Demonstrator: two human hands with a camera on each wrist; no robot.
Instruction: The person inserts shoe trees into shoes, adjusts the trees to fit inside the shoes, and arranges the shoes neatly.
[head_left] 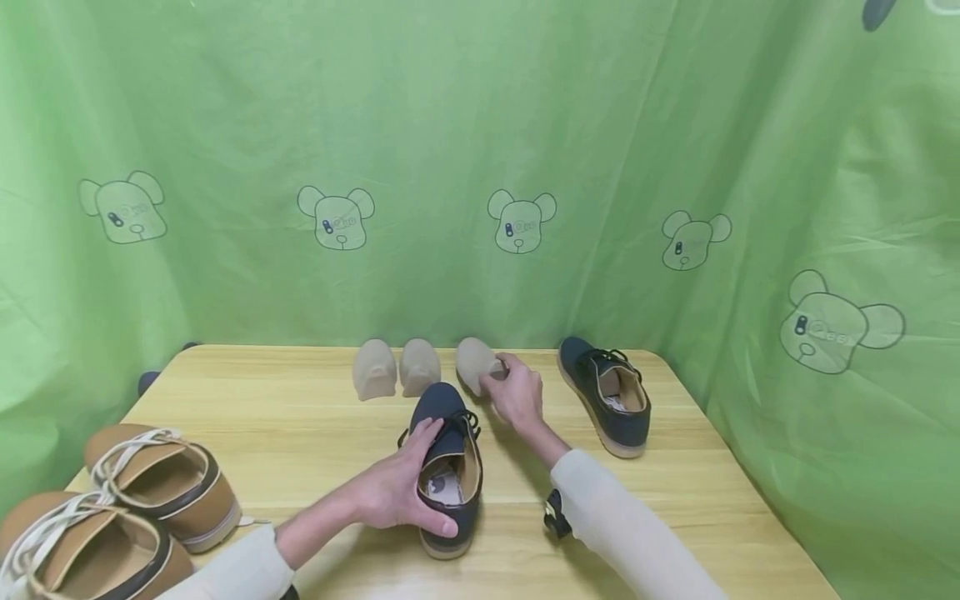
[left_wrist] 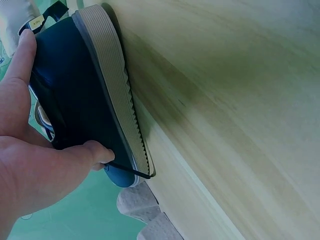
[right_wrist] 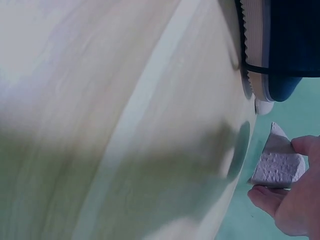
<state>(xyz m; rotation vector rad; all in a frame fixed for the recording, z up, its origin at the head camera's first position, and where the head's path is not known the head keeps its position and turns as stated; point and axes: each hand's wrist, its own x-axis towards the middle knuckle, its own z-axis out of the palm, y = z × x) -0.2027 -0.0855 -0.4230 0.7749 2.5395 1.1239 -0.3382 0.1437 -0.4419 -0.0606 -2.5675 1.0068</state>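
My left hand grips a navy lace-up shoe, its thumb at the heel and its fingers against the side near the black laces. The shoe points away from me, its ribbed pale sole along the tabletop. Further off, my right hand pinches a grey molded shoe insert between thumb and fingers. In the right wrist view this insert shows a rough, dimpled face and stands apart from the tabletop. Two similar grey inserts lie side by side beyond the shoe's toe.
At the right of the wooden table stands the matching navy shoe. A pair of brown shoes with white laces is at the left front. Behind and at the sides hangs a green curtain with bear-head drawings.
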